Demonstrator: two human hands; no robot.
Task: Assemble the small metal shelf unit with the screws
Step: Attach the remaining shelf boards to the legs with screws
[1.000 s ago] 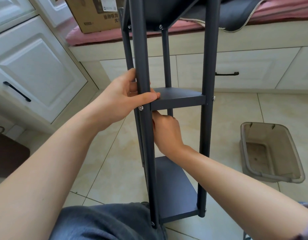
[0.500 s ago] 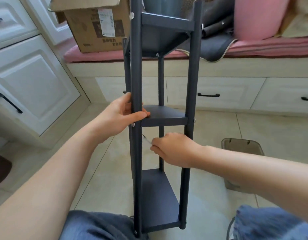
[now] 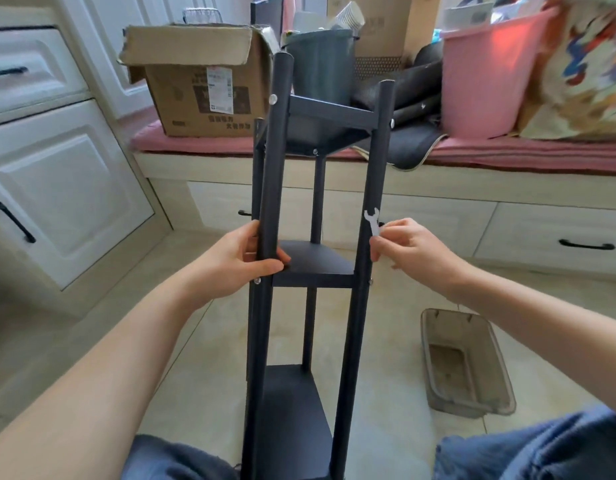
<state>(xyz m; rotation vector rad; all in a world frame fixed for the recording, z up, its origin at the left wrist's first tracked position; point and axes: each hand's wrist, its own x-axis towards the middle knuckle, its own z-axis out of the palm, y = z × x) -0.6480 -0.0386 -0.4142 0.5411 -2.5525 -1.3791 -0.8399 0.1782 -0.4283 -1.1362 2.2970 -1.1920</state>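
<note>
The shelf unit (image 3: 313, 268) stands upright on the tiled floor (image 3: 396, 341) between the person's knees, three dark trays fixed between four slim posts. It looks like thin painted steel: stiff and probably light for its height, but tall and narrow, so likely to tip or twist if pushed near the top. The smooth round posts offer little friction, so the best hold seems to be just above a tray, where a hand can brace against the joint.

The left hand (image 3: 244, 263) does that. Its fingers and thumb curl round the front left post (image 3: 273, 174) just above the middle tray (image 3: 317, 261), the thumb lying along the tray's front edge near a screw (image 3: 256, 280).

The right hand (image 3: 408, 245) sits just beside the front right post (image 3: 372, 188), not gripping it. Thumb and fingertips pinch the lower end of a small flat wrench (image 3: 373, 221) (pale, thin, probably easy to drop), its open jaw pointing up against the post. The other fingers are loosely curled. A screw (image 3: 371, 282) sits below on that post at the middle tray.
</note>
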